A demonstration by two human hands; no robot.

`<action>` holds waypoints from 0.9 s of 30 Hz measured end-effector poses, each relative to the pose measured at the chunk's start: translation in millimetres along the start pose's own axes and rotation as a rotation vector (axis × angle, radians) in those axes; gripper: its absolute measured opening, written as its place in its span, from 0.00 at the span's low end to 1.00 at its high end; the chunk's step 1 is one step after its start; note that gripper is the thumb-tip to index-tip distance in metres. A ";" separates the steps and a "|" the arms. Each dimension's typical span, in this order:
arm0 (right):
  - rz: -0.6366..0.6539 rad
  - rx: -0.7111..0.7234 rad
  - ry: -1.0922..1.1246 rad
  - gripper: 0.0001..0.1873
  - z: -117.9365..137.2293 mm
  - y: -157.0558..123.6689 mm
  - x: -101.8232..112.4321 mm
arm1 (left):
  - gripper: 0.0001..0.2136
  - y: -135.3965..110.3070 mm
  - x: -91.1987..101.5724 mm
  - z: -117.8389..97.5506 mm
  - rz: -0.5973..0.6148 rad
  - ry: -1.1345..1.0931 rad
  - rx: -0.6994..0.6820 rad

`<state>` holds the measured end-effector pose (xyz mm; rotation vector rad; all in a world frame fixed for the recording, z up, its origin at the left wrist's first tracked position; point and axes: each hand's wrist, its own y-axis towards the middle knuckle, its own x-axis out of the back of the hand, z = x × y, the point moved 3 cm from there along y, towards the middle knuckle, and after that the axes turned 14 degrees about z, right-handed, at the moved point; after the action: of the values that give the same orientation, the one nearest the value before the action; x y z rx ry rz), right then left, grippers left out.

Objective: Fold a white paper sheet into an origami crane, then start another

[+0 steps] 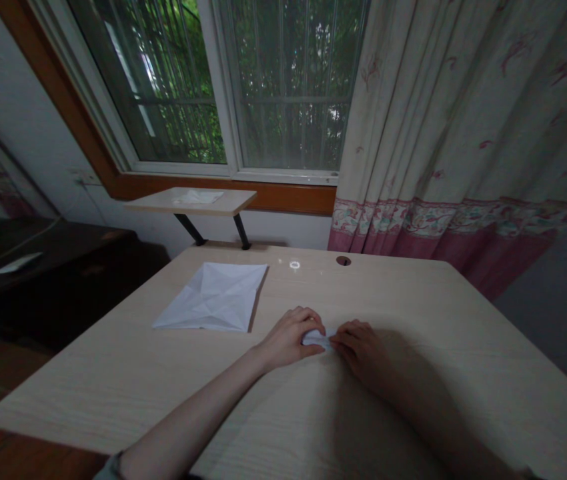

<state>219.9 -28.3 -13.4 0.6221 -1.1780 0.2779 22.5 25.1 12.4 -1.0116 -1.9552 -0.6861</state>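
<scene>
While left hand curls round left part of small folded white paper, gripping it, right hand, also closed, pinches its right end. Paper on or just above desk, cannot tell which, well in from far edge, right of larger creased white sheet. Sheet lies flat toward desk's far left corner, apart from both hands. Raised shelf stands at that corner, bearing another white piece. Round hole sits near far edge.
</scene>
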 end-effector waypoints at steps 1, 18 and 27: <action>0.000 0.001 -0.007 0.12 -0.6 -0.6 -0.6 | 0.13 0.0 0.1 -0.2 0.002 -0.003 0.009; -0.077 0.009 -0.021 0.22 -16.3 -7.0 -11.2 | 0.19 0.9 -2.6 4.4 0.025 -0.031 0.083; -0.053 0.018 -0.008 0.24 -15.0 -5.9 -12.9 | 0.23 -1.4 -0.5 1.7 0.001 0.014 0.105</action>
<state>229.7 -22.7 -30.7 0.6693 -1.1665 0.2413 20.8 25.5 11.0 -0.9411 -1.9568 -0.5819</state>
